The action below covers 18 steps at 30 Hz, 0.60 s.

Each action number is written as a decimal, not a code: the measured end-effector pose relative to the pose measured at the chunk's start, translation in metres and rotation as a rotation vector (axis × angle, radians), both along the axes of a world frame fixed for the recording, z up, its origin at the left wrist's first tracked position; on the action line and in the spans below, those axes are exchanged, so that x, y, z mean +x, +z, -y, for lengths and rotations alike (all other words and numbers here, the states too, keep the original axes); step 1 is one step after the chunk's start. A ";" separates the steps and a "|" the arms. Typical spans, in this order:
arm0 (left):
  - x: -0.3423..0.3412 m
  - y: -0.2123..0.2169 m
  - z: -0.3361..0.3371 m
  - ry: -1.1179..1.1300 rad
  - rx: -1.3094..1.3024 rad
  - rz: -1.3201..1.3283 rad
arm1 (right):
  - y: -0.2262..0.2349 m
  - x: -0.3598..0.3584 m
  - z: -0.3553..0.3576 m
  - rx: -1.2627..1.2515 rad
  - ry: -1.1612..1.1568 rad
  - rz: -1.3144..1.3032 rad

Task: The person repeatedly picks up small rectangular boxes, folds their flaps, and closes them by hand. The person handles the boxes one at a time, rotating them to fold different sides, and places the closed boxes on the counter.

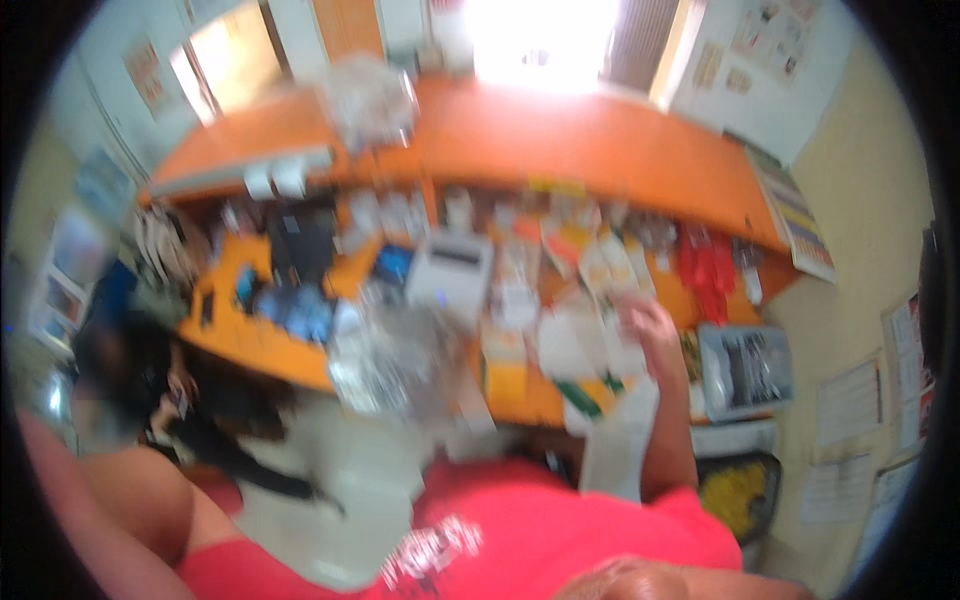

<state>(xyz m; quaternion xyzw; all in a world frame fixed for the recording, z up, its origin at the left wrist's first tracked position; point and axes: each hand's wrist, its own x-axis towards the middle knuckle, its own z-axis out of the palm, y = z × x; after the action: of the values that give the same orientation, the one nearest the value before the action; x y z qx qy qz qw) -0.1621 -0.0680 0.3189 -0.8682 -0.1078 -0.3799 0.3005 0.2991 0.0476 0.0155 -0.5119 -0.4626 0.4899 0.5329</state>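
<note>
My right hand (650,325) is over the right part of the orange desk, among loose papers. Its fingers are smeared by motion, so their grip does not show. Closest to it lie white sheets (575,340) and an upright-looking pale booklet (612,265). Beneath my right forearm a long white paper (618,440) hangs past the desk's front edge. My left arm (130,500) is raised at the lower left, and its hand is out of the picture. A crumpled clear plastic bag (395,360) sits at the desk's front edge, left of the papers.
A white device with a dark panel (455,268) stands mid-desk. A red bag (706,272) and a grey tray (745,365) are at right. An orange raised counter (560,130) runs behind, bearing another plastic bag (368,100). Someone in dark clothes (120,350) sits at left.
</note>
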 end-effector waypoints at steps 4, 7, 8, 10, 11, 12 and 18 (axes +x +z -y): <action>-0.031 -0.012 -0.032 0.031 -0.071 0.038 | -0.006 -0.022 0.024 -0.026 -0.119 -0.025; -0.044 -0.028 -0.077 -0.124 -0.113 0.128 | 0.015 -0.023 0.083 0.022 -0.239 0.072; -0.066 -0.038 -0.052 -0.096 -0.073 0.157 | 0.013 0.008 0.081 0.056 -0.066 0.115; -0.035 -0.027 -0.042 -0.080 -0.028 -0.004 | -0.064 -0.044 0.077 0.114 -0.091 -0.159; -0.042 -0.030 -0.052 0.003 -0.107 -0.011 | -0.024 -0.051 0.088 -0.039 -0.199 -0.174; -0.044 -0.031 -0.069 -0.024 -0.076 -0.010 | -0.013 -0.049 0.081 -0.022 -0.207 -0.125; -0.071 -0.038 -0.062 -0.092 -0.047 0.037 | -0.027 -0.081 0.115 -0.170 -0.344 -0.086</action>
<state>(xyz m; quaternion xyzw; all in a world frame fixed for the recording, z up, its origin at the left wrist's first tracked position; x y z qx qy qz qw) -0.2330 -0.0055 0.2808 -0.8719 -0.0822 -0.4065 0.2603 0.2177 -0.0671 -0.0118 -0.6053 -0.3021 0.4504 0.5827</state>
